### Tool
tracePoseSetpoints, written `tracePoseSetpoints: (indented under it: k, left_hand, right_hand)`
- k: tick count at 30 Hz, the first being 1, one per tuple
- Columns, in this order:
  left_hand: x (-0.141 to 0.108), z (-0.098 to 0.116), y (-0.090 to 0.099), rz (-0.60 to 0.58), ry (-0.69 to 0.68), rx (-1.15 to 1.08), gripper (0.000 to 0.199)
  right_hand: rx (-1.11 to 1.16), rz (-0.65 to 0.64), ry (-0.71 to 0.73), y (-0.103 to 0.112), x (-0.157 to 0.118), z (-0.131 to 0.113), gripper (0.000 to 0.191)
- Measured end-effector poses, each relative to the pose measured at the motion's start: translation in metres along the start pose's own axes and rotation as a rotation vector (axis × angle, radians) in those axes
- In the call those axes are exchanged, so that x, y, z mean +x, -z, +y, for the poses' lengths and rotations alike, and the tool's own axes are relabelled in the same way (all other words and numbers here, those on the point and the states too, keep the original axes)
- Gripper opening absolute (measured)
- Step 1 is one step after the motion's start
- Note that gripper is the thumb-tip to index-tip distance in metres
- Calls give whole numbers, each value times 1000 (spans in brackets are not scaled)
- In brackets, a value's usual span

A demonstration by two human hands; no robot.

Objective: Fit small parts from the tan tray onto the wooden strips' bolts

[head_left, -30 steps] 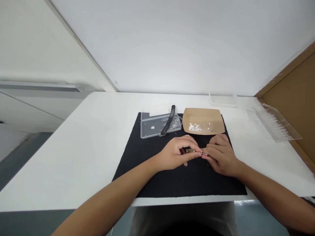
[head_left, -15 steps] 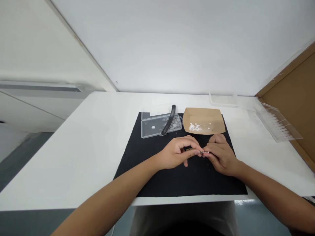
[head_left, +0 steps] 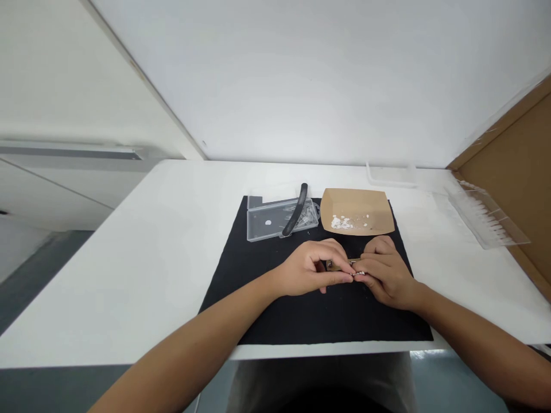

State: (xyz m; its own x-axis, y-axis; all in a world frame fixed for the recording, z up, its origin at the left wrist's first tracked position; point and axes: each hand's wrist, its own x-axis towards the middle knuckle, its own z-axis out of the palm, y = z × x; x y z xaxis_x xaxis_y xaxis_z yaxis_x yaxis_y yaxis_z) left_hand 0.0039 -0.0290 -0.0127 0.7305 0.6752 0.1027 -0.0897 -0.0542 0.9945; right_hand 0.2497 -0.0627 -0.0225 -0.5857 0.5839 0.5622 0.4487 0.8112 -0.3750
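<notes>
Over the black mat [head_left: 310,321], my two hands meet fingertip to fingertip. The thumb and forefinger of my left hand [head_left: 312,267] pinch the left end of a small silvery-white piece [head_left: 359,274], too small to name. My right hand [head_left: 390,275] is closed on its other end, with the thumb below and the fingers curled above. Just behind the pinch lies a narrow brown strip [head_left: 330,265] with small dark and shiny bits on it, partly hidden by my fingers.
Beyond my hands, a brown card tray [head_left: 357,201] holds white flakes. Left of it, a clear plastic box [head_left: 260,229] holds a white disc and small clear pieces, with a black curved bar [head_left: 296,212] across it. Clear plastic trays [head_left: 484,215] stand at right by a cardboard panel [head_left: 512,166].
My fingertips have shifted slightly toward me with the silvery-white piece. More of the brown strip behind them now shows.
</notes>
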Motion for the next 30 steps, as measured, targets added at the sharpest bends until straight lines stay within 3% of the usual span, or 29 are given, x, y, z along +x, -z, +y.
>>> tracePoseSetpoints:
  k: [9, 20, 30]
  left_hand:
    - [3, 5, 7, -128, -172, 115, 17]
    - [-2, 8, 3, -149, -16, 63, 29]
    - [-2, 4, -5, -77, -34, 263, 42]
  right_hand:
    - [14, -28, 98, 1, 0, -2, 29]
    - [5, -38, 96, 0, 0, -1, 24]
    - [-58, -37, 73, 1, 0, 2, 21]
